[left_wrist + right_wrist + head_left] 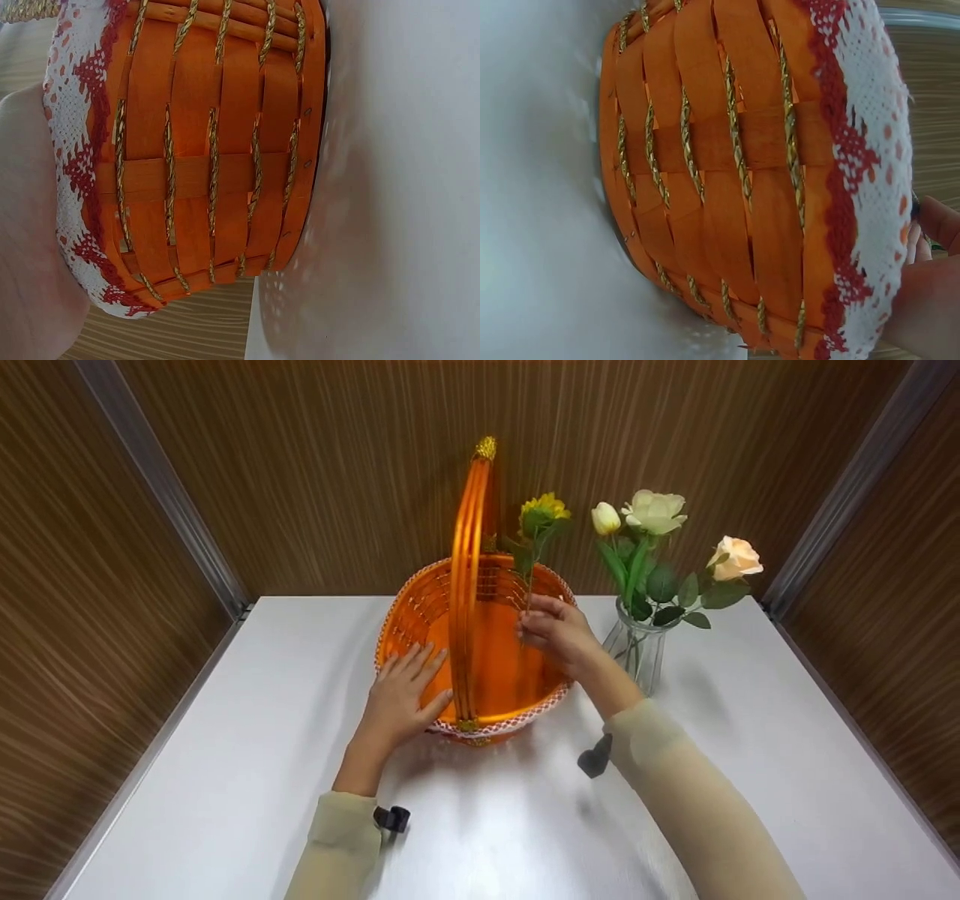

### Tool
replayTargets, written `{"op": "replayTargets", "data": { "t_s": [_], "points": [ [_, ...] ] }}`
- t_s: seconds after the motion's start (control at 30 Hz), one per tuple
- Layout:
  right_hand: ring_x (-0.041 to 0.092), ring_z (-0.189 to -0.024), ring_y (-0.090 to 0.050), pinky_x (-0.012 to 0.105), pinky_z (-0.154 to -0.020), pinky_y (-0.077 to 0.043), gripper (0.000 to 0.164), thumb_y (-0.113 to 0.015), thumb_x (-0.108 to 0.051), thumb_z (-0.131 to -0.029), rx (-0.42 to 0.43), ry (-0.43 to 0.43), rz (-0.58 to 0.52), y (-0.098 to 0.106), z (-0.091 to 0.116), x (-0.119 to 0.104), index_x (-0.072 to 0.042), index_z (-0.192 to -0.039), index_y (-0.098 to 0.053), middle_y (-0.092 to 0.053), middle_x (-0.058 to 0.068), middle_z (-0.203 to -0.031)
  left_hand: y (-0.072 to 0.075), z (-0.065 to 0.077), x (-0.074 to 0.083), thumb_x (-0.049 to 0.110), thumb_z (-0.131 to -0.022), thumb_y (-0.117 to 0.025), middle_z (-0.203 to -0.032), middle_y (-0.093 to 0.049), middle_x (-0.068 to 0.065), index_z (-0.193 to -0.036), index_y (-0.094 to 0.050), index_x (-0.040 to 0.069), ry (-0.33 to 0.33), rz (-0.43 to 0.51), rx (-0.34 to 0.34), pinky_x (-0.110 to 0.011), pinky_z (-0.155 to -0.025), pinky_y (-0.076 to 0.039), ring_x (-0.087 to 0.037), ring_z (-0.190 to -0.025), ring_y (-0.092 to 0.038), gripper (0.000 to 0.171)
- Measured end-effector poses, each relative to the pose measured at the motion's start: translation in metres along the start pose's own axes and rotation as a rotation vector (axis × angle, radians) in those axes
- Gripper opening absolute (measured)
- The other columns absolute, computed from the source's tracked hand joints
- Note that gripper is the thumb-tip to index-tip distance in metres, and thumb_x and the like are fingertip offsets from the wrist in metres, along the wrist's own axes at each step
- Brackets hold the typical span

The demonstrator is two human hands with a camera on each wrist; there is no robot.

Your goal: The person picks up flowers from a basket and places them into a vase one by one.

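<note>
An orange woven basket (491, 660) with a tall arched handle (463, 585) stands upright on the white table. My left hand (396, 697) rests on its left front rim, fingers spread and mostly straight over the inside. Above the basket's right side, my right hand (559, 634) pinches the thin stem of a yellow sunflower (545, 510) between thumb and fingers, bloom up. The stem's lower end is hard to make out. In the left wrist view, the left hand (34, 240) touches the red-and-white lace rim (75, 172). The right wrist view shows the right hand (930, 289) beyond the basket wall (720, 165).
To the right of the basket stands a clear glass vase (637, 656). It holds a white tulip (606, 519), a cream open bloom (655, 512) and a peach rose (735, 559). Wood-grain panels (337, 472) enclose the white table (247, 780) at the back and sides.
</note>
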State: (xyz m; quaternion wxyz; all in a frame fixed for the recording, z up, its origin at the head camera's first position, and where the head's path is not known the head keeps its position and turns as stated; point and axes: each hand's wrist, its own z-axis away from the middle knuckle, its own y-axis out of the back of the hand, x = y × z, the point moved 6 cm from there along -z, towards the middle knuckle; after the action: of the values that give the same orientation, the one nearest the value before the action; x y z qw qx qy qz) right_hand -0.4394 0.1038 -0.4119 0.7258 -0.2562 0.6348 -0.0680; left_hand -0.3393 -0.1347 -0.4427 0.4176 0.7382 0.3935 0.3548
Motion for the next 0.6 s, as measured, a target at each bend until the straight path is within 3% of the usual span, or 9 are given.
{"op": "replayTargets", "data": {
  "t_s": [0.2,0.37,0.6],
  "points": [
    [0.020,-0.081,-0.068,0.032,-0.078,-0.061,0.039,-0.056,0.009,-0.096,-0.008,0.047,0.030,-0.003,0.010,-0.006,0.004,-0.134,-0.047,-0.070,0.009,-0.091,0.002,0.001,0.002,0.052,-0.099,-0.044,-0.159,-0.037,-0.007,-0.156,-0.037,0.021,-0.006,0.017,0.005,-0.056,-0.121,-0.020,-0.031,-0.148,-0.032,0.065],
    [0.020,-0.082,-0.068,0.033,-0.079,-0.061,0.032,-0.058,0.007,-0.096,-0.025,0.076,0.069,-0.006,0.019,-0.013,0.002,-0.127,-0.053,-0.069,0.010,-0.093,0.001,0.000,0.001,0.052,-0.099,-0.044,-0.160,-0.036,-0.007,-0.156,-0.035,0.022,-0.002,0.003,-0.004,-0.056,-0.121,-0.019,-0.030,-0.149,-0.030,0.065],
    [0.021,-0.088,-0.069,0.035,-0.083,-0.060,0.029,-0.061,0.003,-0.095,-0.026,0.126,0.212,-0.005,0.030,-0.022,-0.001,-0.123,-0.057,-0.066,0.014,-0.101,0.001,0.000,0.001,0.051,-0.099,-0.045,-0.158,-0.039,-0.010,-0.156,-0.037,0.020,-0.017,0.007,0.019,-0.058,-0.120,-0.021,-0.034,-0.147,-0.034,0.065]
  ]
}}
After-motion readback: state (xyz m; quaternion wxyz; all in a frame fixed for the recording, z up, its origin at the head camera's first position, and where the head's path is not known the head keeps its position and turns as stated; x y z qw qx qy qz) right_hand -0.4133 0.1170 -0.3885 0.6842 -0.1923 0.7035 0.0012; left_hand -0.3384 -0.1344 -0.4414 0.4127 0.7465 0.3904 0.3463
